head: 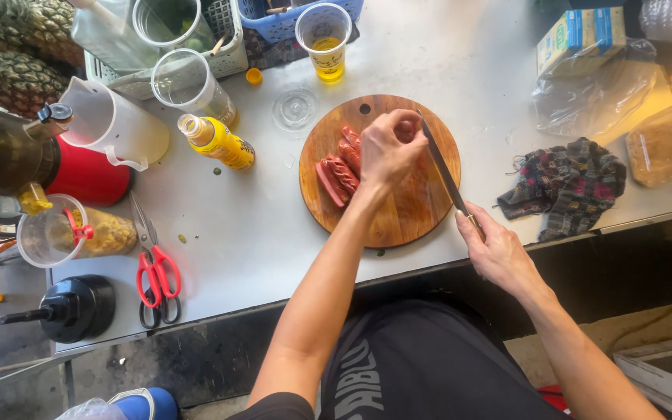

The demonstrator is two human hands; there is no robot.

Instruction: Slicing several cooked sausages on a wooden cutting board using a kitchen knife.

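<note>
Fingertips of the left hand [386,148] pinched together on a small red sausage piece [407,129], held at the upper right part of a round wooden cutting board [398,210]. Right hand [495,253] wrapped shut around the handle of a long knife [441,167], blade slanting up across the board with its tip just beside the pinched piece. Left of the hand, a row of scored red sausages [340,167] lying side by side on the board, some partly hidden under the wrist. Board resting near the front edge of a grey metal table [258,241]. Beyond the board, a clear lid [295,109] and a plastic cup of yellow drink [325,43]. Further left, a yellow squeeze bottle [218,141] lying on its side, a white jug [110,124], red-handled scissors [155,272], and pineapples [13,54] at the far corner. Right of the board, a crumpled dark patterned cloth [565,187] and clear bags [608,89].
</note>
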